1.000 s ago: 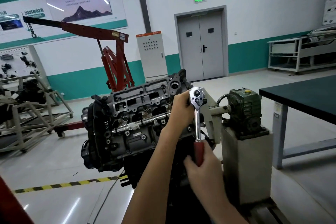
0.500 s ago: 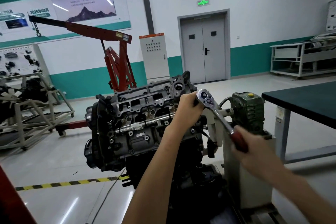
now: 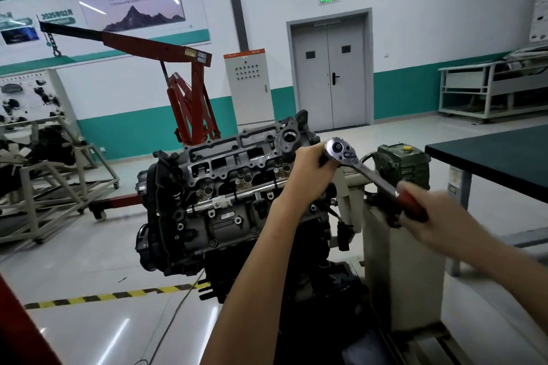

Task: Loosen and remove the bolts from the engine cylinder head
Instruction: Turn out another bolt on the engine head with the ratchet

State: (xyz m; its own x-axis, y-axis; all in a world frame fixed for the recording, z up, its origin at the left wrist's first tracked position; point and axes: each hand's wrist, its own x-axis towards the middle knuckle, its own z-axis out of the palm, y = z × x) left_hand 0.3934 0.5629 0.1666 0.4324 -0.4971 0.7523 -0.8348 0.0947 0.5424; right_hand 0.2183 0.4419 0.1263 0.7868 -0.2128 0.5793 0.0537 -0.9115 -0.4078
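The engine (image 3: pixel 219 210) hangs tilted on a stand, its grey cylinder head (image 3: pixel 237 157) facing me with several small bolts along it. A chrome ratchet wrench (image 3: pixel 355 166) with a red handle is set at the head's right end. My left hand (image 3: pixel 308 172) grips just below the ratchet's round head, hiding the socket and the bolt under it. My right hand (image 3: pixel 430 213) grips the red handle, which points down to the right; this hand is blurred.
A grey stand with a green gearbox (image 3: pixel 403 166) carries the engine at the right. A dark-topped table (image 3: pixel 498 154) stands further right. A red engine hoist (image 3: pixel 189 104) is behind the engine, a metal frame trolley (image 3: pixel 44 187) at the left, and a yellow-black line (image 3: pixel 118 295) on the floor.
The ratchet handle has swung from hanging straight down up to the right, carried by my right hand. My left hand has stayed at the ratchet head.
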